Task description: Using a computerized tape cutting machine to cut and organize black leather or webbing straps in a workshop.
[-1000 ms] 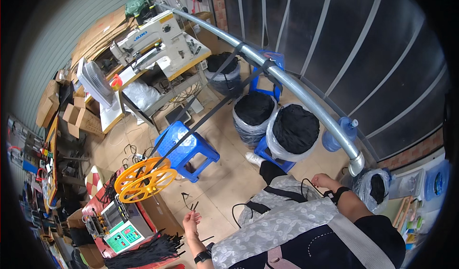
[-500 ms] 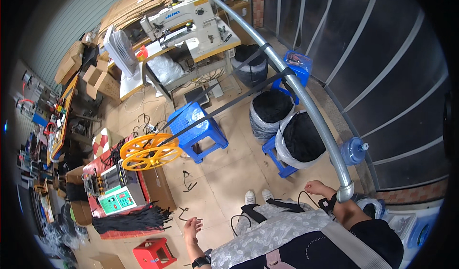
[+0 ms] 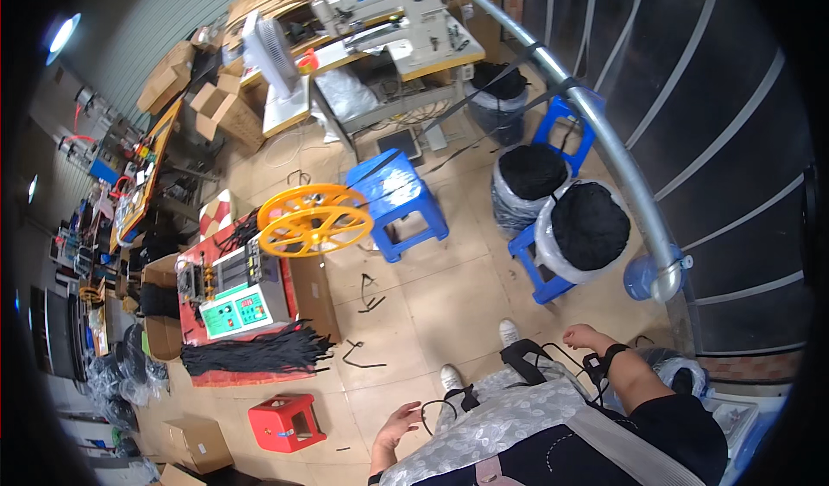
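My left hand (image 3: pixel 399 422) hangs low beside the grey patterned apron (image 3: pixel 484 421), holding nothing, with its fingers loosely apart. A thin black cable loop (image 3: pixel 434 402) shows next to its fingertips; whether they touch is unclear. Out to the right, my right hand (image 3: pixel 586 338) is empty too, its fingers slightly bent and apart. Left of me, a bundle of black straps (image 3: pixel 255 350) lies on a red-covered table in front of a white and green strap-cutting machine (image 3: pixel 237 312). Above that machine stands a yellow spoked reel (image 3: pixel 316 230).
A red stool (image 3: pixel 285 423) stands at the lower left, a blue stool (image 3: pixel 397 201) beyond the reel. Bags of black material (image 3: pixel 589 227) stand at the right under a metal pipe (image 3: pixel 635 175). A sewing machine (image 3: pixel 423 11) is at the back. Black strap scraps (image 3: pixel 363 355) litter the floor.
My view has turned left, so the room shifts rightward in it. My feet are farther apart, as in a step. Both hands stay empty; the left now hangs closer to the apron.
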The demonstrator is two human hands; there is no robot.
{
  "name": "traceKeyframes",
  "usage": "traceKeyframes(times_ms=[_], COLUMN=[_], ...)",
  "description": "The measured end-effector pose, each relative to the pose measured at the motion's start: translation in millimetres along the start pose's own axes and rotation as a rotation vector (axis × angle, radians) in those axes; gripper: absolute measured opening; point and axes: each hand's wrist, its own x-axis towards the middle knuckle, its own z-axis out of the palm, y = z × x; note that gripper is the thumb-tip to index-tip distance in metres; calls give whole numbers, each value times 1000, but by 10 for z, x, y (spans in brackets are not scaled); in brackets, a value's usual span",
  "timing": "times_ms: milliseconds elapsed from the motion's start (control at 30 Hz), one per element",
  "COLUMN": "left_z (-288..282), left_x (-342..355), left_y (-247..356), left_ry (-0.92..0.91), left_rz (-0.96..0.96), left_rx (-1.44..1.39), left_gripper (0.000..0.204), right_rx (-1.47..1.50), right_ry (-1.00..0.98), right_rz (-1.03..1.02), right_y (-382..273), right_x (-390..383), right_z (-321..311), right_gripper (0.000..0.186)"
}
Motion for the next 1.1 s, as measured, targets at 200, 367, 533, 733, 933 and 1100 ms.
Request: traceKeyframes(times_ms=[200, 367, 533, 733, 933, 1100], left_z=[-562, -1050, -992, -733, -957, -1926], left_x=[-172, -576, -876, -1496, -1849, -2031], left_y=[-696, -1499, -2388, -2947, -3626, -3917], left_ry=[48, 273, 402, 538, 763, 736], left_rz=[20, -30, -133, -151, -132, -76], left_rx=[128, -114, -361, -736, -1033, -1201], left_gripper=[55, 58, 51, 53, 49, 46], right_rx=[-72, -403, -235, -469, -369, -514], right_ry=[-131, -197, -373, -281, -253, -257], right_rz=[-85, -439, -239, -113, -100, -99], right_y=[-175, -861, -1435, -1965, -2903, -3531], right_x=[165, 154, 374, 951, 837, 859], right_z=[836, 1185, 1149, 1138, 1953, 2943], right_gripper=[17, 18, 21, 20, 23, 21])
